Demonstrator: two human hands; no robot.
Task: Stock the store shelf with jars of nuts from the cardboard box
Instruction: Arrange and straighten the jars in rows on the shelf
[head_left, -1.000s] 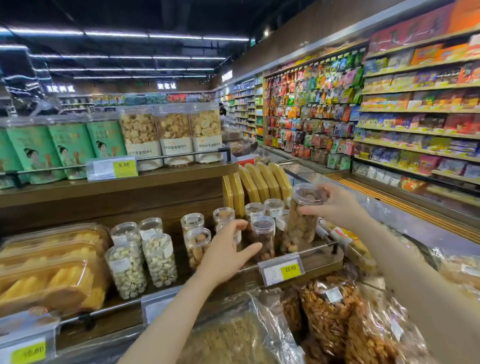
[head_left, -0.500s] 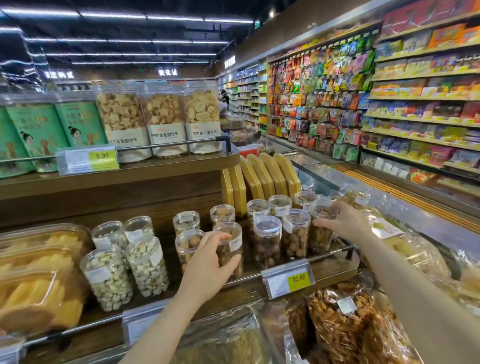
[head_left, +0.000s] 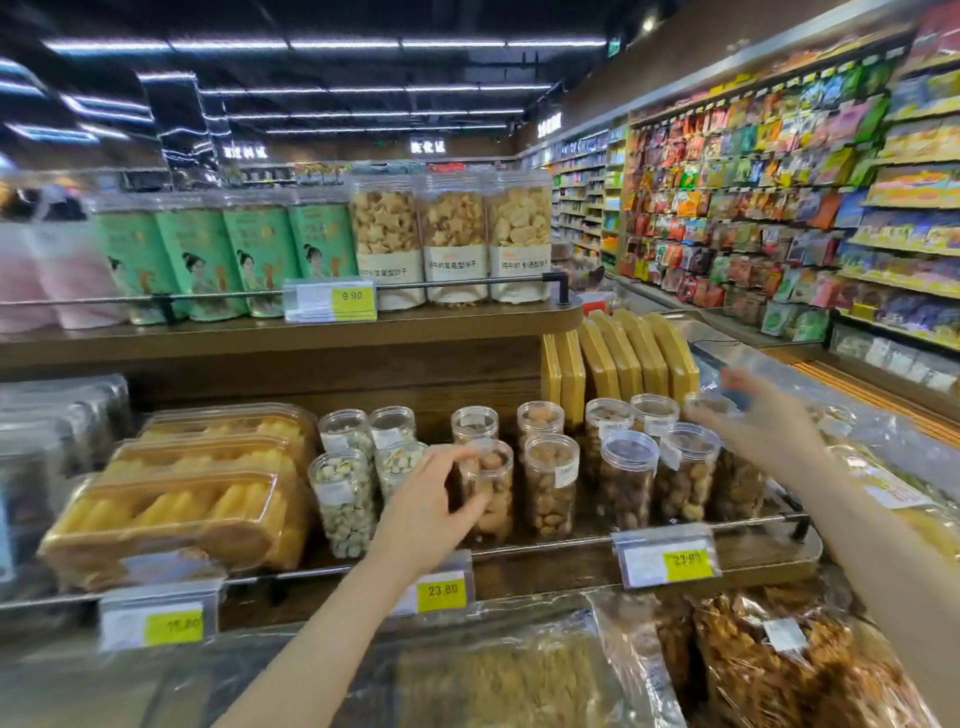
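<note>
Several clear plastic jars of nuts (head_left: 550, 483) stand in two rows on the wooden middle shelf (head_left: 545, 569), behind a metal rail. My left hand (head_left: 426, 504) is wrapped around a front-row jar of brown nuts (head_left: 493, 488), which stands upright on the shelf. My right hand (head_left: 763, 421) is blurred and hovers with fingers spread above the right end of the rows. The rightmost front jar (head_left: 737, 488) stands just below it, apart from the fingers. No cardboard box is in view.
Trays of yellow snacks (head_left: 171, 499) fill the shelf's left part. Yellow flat boxes (head_left: 623, 353) lean behind the jars. Price tags (head_left: 670, 561) hang on the rail. Green tins (head_left: 260, 254) and biscuit jars (head_left: 452, 239) line the upper shelf. Bagged snacks (head_left: 779, 665) lie below.
My right hand brought a jar down to the right end of the front row, let go and lifted off it. My left hand stayed on its front-row jar. The view swung left.
</note>
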